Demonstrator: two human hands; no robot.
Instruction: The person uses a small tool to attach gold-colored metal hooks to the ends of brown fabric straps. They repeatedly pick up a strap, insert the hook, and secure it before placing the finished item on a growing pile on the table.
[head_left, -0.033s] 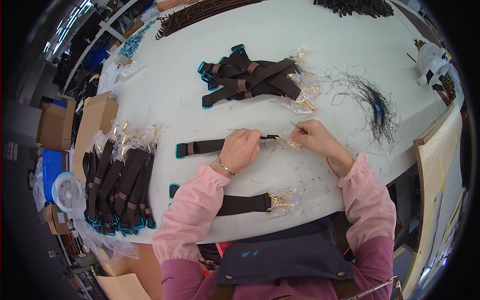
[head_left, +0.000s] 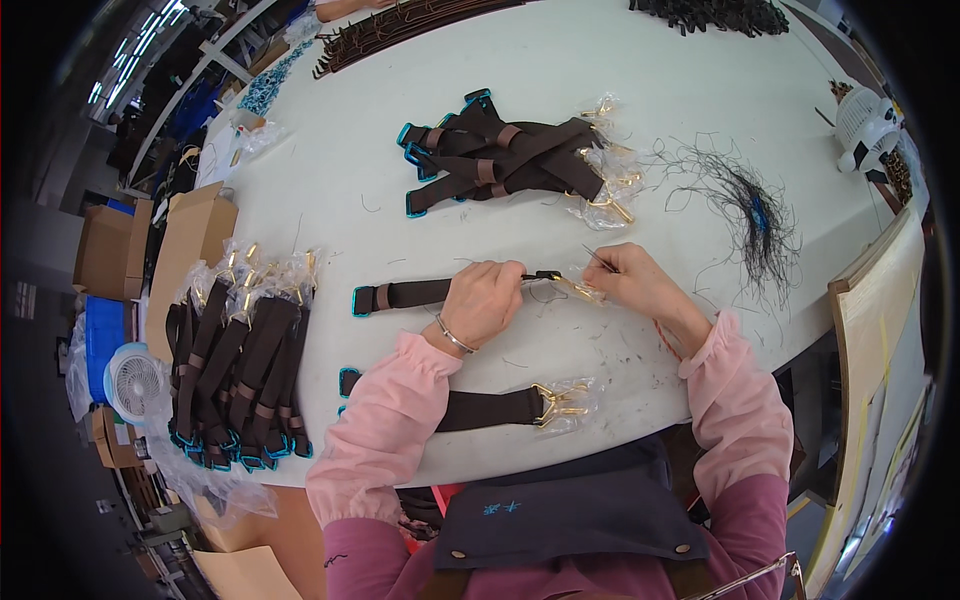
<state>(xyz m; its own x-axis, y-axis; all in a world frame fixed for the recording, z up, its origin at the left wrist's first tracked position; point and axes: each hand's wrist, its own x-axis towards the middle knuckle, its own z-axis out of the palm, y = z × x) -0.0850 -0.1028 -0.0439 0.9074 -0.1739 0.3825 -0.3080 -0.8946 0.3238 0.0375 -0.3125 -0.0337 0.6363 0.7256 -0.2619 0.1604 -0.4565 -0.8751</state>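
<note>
Two hands on one white table (head_left: 640, 60), big and round-edged, with cardboard boxes (head_left: 190, 230) and a small white fan (head_left: 135, 382) off its left side.

Your left hand (head_left: 485, 300) is clenched over the brown strap (head_left: 420, 293) near its right end, knuckles up. The strap lies flat and runs left from your fist to a teal-edged end. Your right hand (head_left: 630, 280) is pinched on a thin needle-like tool (head_left: 597, 259) right at the strap's gold clip (head_left: 575, 290), which sits in a clear wrapper between your two hands. Can't tell if the fingertips touch the clip itself.

A second strap (head_left: 490, 408) with a gold clip lies just below, near your left sleeve and close to the table's near edge.

A pile of done-up straps (head_left: 510, 155) sits well apart above your hands. A bagged stack of straps (head_left: 235, 375) lies at the left edge. A tangle of black threads (head_left: 745, 205) lies to the upper right, near your right hand.

Open white surface sits between your hands and the upper pile, and left of the strap's teal end. The near edge is tight: second strap and your sleeves fill it.
</note>
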